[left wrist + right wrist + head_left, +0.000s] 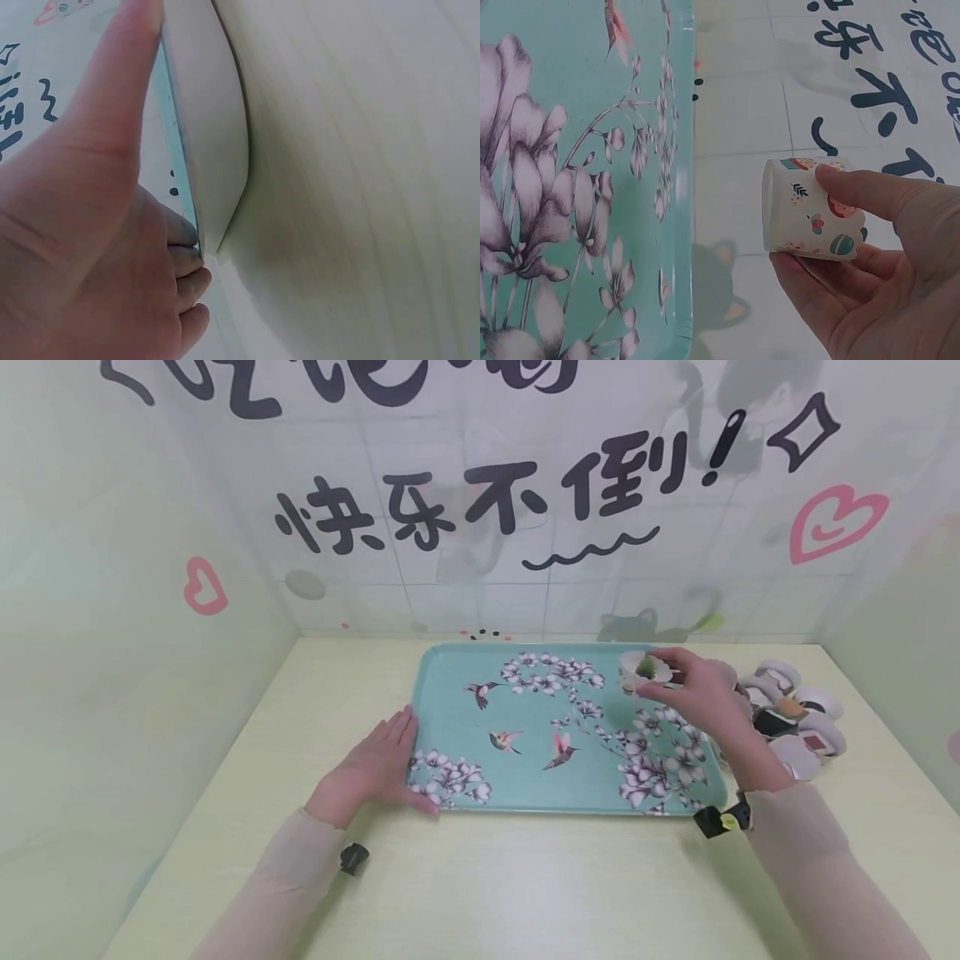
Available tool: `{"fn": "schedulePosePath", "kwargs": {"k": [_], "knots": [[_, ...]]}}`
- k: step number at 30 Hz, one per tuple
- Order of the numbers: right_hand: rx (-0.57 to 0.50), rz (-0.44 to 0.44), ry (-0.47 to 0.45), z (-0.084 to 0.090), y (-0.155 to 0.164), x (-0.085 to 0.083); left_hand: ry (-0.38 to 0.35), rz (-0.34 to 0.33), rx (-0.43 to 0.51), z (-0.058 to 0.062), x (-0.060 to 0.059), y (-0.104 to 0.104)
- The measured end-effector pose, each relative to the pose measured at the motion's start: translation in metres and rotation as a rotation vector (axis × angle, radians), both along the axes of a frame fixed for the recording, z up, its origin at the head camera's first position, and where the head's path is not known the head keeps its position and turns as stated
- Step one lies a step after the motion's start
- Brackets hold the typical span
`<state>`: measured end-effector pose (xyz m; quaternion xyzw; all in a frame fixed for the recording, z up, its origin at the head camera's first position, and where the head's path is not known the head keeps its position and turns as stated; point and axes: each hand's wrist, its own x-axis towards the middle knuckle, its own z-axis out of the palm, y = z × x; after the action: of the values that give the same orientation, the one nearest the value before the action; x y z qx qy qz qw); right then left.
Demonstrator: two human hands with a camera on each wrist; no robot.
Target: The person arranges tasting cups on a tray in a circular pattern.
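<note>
A turquoise tray [442,693] printed with blossoms and birds lies on the table. Against its left side rests my left hand [378,764], fingers straight and together, thumb stretched along the front edge. My right hand [697,689] is over the tray's back right part. Between thumb and fingers it pinches a small white paper cup [806,214] with printed leaves and egg shapes. In the right wrist view that cup lies on its side in the grip, its smooth rim facing the tray. Part of the cup is hidden behind the fingers.
Several round white-rimmed pieces with pictures [798,718] are heaped right of the tray, partly behind my right wrist. A white lettered sheet [480,602] stands behind the table [525,885], with pale panels on both sides. Black camera mounts [712,821] sit at my wrists.
</note>
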<state>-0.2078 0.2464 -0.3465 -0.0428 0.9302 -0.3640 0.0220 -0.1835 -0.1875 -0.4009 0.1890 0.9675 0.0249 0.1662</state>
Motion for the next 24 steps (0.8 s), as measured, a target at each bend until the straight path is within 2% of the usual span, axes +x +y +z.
{"fn": "schedulePosePath", "kwargs": {"k": [9,20,24], "knots": [[-0.065,0.028,-0.014,0.0,-0.017,-0.016,0.0,0.002,0.005,0.0,0.001,0.0],[-0.077,0.038,-0.01,0.0,-0.043,-0.036,0.004,0.004,-0.01,0.002,0.002,-0.001],[-0.042,0.042,0.001,0.0,-0.051,-0.043,0.003,0.004,-0.014,0.003,0.002,0.0]]}}
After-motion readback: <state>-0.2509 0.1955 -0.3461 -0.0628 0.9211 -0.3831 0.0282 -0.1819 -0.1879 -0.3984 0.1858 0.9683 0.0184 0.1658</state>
